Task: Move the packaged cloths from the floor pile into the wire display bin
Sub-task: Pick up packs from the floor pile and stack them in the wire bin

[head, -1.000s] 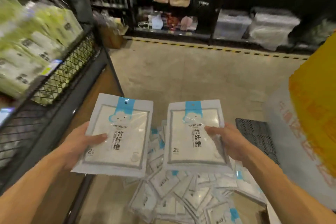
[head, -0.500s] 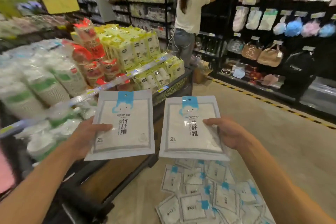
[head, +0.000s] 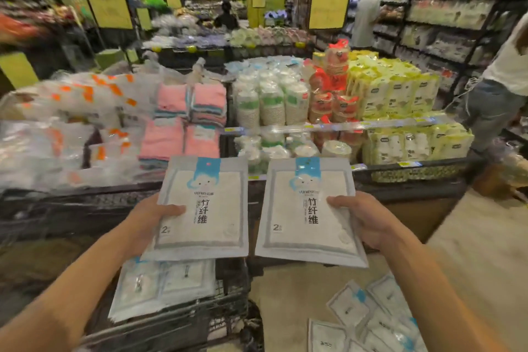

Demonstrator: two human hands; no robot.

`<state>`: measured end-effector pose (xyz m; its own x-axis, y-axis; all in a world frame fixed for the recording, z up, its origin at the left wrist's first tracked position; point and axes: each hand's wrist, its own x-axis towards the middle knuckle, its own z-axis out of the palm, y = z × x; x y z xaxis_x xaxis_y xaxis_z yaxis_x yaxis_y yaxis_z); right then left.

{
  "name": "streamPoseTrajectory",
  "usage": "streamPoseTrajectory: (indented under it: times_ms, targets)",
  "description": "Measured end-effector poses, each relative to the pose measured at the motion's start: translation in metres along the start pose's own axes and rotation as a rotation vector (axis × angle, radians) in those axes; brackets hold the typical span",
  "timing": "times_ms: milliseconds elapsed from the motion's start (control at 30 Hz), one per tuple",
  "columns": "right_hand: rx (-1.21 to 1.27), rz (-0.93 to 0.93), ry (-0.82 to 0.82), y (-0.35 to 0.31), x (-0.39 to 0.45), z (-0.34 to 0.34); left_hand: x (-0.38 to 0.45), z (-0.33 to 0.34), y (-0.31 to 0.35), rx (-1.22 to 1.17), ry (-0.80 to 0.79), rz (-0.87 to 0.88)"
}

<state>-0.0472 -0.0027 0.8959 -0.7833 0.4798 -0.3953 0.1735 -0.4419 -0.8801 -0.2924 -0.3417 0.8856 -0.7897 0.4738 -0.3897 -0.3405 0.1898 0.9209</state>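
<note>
each hand (head: 145, 218) (head: 368, 218) holds a pack (head: 204, 208) (head: 310, 214) forward.

A shop: stacked paper cups (head: 271, 103) fill a central display, yellow tissue packs (head: 400, 100) just right of them, pink towels (head: 183, 123) left, stocked wall shelves (head: 451, 8) beyond.
</note>
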Motion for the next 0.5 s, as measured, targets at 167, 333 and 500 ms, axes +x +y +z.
streamPoseTrajectory:
  times_ms: [167, 333, 500]
  targets:
    - [-0.091, 0.050, -0.103, 0.021, 0.014, 0.092, -0.031, -0.098, -0.021, -0.078, 0.094, 0.016]
    - [-0.132, 0.092, -0.141, 0.045, 0.019, 0.190, -0.046, -0.193, -0.041, -0.102, 0.164, 0.004]
    - [-0.142, 0.119, -0.156, 0.072, 0.030, 0.253, -0.049, -0.261, -0.056, -0.110, 0.237, -0.020]
